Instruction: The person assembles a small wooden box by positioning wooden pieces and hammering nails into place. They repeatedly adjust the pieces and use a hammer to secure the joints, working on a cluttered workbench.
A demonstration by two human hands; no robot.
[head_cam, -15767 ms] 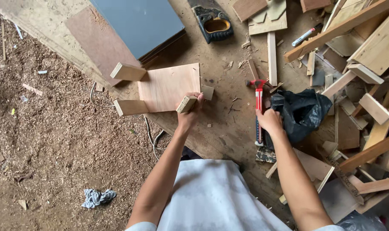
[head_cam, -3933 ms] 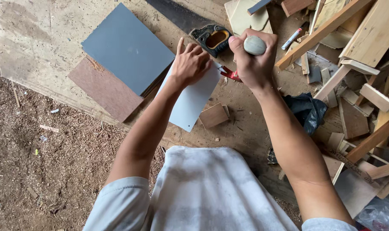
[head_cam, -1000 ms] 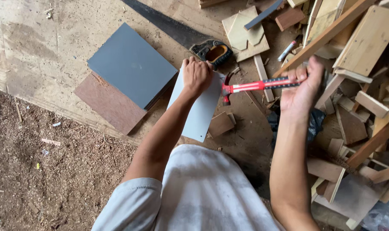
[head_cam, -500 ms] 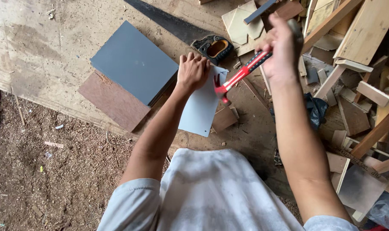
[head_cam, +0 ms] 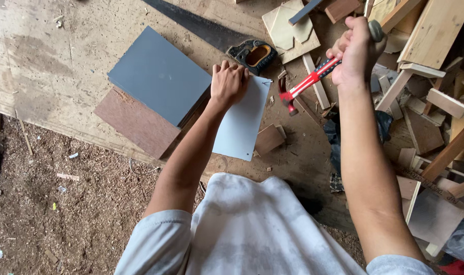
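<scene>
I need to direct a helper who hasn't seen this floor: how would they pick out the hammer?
Start at the long handsaw lying across the plywood floor. Just right of its black handle, the right hand grips the hammer. Its red handle stands out among bare wood offcuts.

Right hand (head_cam: pixel 355 51) grips hammer (head_cam: pixel 306 85); left hand (head_cam: pixel 229 84) presses panel (head_cam: pixel 242 119).

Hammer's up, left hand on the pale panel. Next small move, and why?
Probably bring the hammer down toward the panel's top corner. The right hand holds it raised, head pointing at the pale panel, while the left hand pins that top edge, fingers pinched near the corner. Whether a nail is there is too small to tell.
</scene>
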